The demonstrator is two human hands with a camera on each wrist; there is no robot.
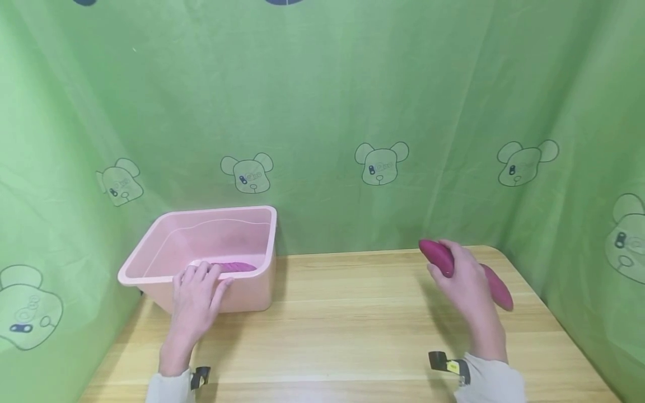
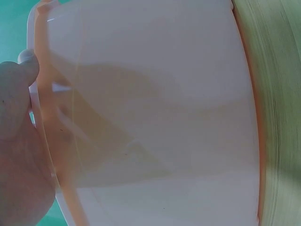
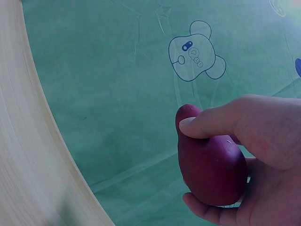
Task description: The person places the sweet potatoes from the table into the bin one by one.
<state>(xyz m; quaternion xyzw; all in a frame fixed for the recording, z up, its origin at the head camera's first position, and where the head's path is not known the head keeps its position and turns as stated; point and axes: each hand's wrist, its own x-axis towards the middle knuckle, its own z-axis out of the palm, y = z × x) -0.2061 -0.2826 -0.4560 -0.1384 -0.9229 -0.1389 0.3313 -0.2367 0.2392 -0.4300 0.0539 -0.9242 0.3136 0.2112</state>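
My right hand [image 1: 466, 280] holds a dark magenta sweet potato [image 1: 437, 256] above the right side of the table. In the right wrist view the thumb lies across the narrow end of this sweet potato [image 3: 211, 169], with fingers curled under its thick end. Another sweet potato [image 1: 499, 287] shows behind the right hand, partly hidden by it. On the left, my left hand [image 1: 196, 299] grips the near rim of a pink bin [image 1: 259, 291], fingers curled over the edge. A purple, ridged oblong thing [image 1: 237, 267] lies in the bin, partly covered by the fingers and rim.
The bin stands at the back left of a light wooden table [image 1: 347, 330]. Green curtains [image 1: 322, 123] with bear-head prints close in the back and both sides. The table's back right corner is rounded.
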